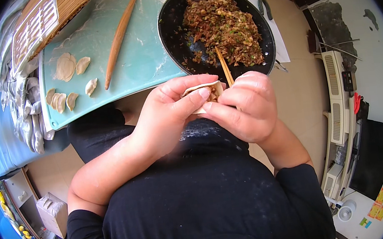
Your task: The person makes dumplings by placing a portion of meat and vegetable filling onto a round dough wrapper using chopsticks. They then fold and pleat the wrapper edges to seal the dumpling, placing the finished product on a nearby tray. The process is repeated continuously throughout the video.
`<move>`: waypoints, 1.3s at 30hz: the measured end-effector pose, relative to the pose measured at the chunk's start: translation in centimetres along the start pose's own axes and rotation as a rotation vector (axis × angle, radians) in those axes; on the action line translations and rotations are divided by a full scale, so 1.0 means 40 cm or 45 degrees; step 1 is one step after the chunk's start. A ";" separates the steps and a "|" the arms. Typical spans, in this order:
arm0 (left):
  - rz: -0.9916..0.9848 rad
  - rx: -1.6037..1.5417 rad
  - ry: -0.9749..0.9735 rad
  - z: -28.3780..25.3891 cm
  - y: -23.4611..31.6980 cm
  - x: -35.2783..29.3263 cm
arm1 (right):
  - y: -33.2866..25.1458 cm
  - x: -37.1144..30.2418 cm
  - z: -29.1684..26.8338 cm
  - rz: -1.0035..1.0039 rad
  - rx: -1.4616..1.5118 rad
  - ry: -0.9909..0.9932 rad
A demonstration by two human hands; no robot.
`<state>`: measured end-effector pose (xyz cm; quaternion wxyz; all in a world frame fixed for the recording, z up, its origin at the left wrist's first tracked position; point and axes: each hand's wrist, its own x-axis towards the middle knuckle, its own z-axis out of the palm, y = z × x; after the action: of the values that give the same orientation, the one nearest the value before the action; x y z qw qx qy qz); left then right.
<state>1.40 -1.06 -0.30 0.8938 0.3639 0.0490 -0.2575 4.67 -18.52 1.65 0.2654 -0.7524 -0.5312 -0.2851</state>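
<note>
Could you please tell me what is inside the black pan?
A brown, green-flecked chopped filling sits inside the black pan, with chopsticks reaching into it; the pan's floor beneath the filling is covered.

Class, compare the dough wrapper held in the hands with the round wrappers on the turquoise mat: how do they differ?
The held wrapper curves around filling, while the round wrappers lie flat with no filling showing. The left hand and right hand support the held wrapper; the round wrappers overlap on the turquoise mat. Both are thin, pale dough.
</note>
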 end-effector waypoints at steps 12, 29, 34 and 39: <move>0.416 0.674 -0.091 -0.011 0.001 -0.019 | -0.003 0.022 -0.005 0.325 0.203 0.024; 0.702 1.235 -0.050 -0.005 0.011 -0.024 | 0.010 0.035 -0.024 0.488 0.417 -0.162; 0.692 1.214 -0.077 -0.008 0.011 -0.021 | 0.008 0.035 -0.022 0.403 0.358 -0.136; 0.660 1.154 -0.048 -0.013 0.004 -0.022 | -0.005 0.029 -0.017 0.196 0.060 -0.087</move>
<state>0.79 -0.25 -0.33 0.6816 0.7098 -0.1752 -0.0296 4.71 -18.17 2.96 0.2858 -0.7939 -0.4871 -0.2254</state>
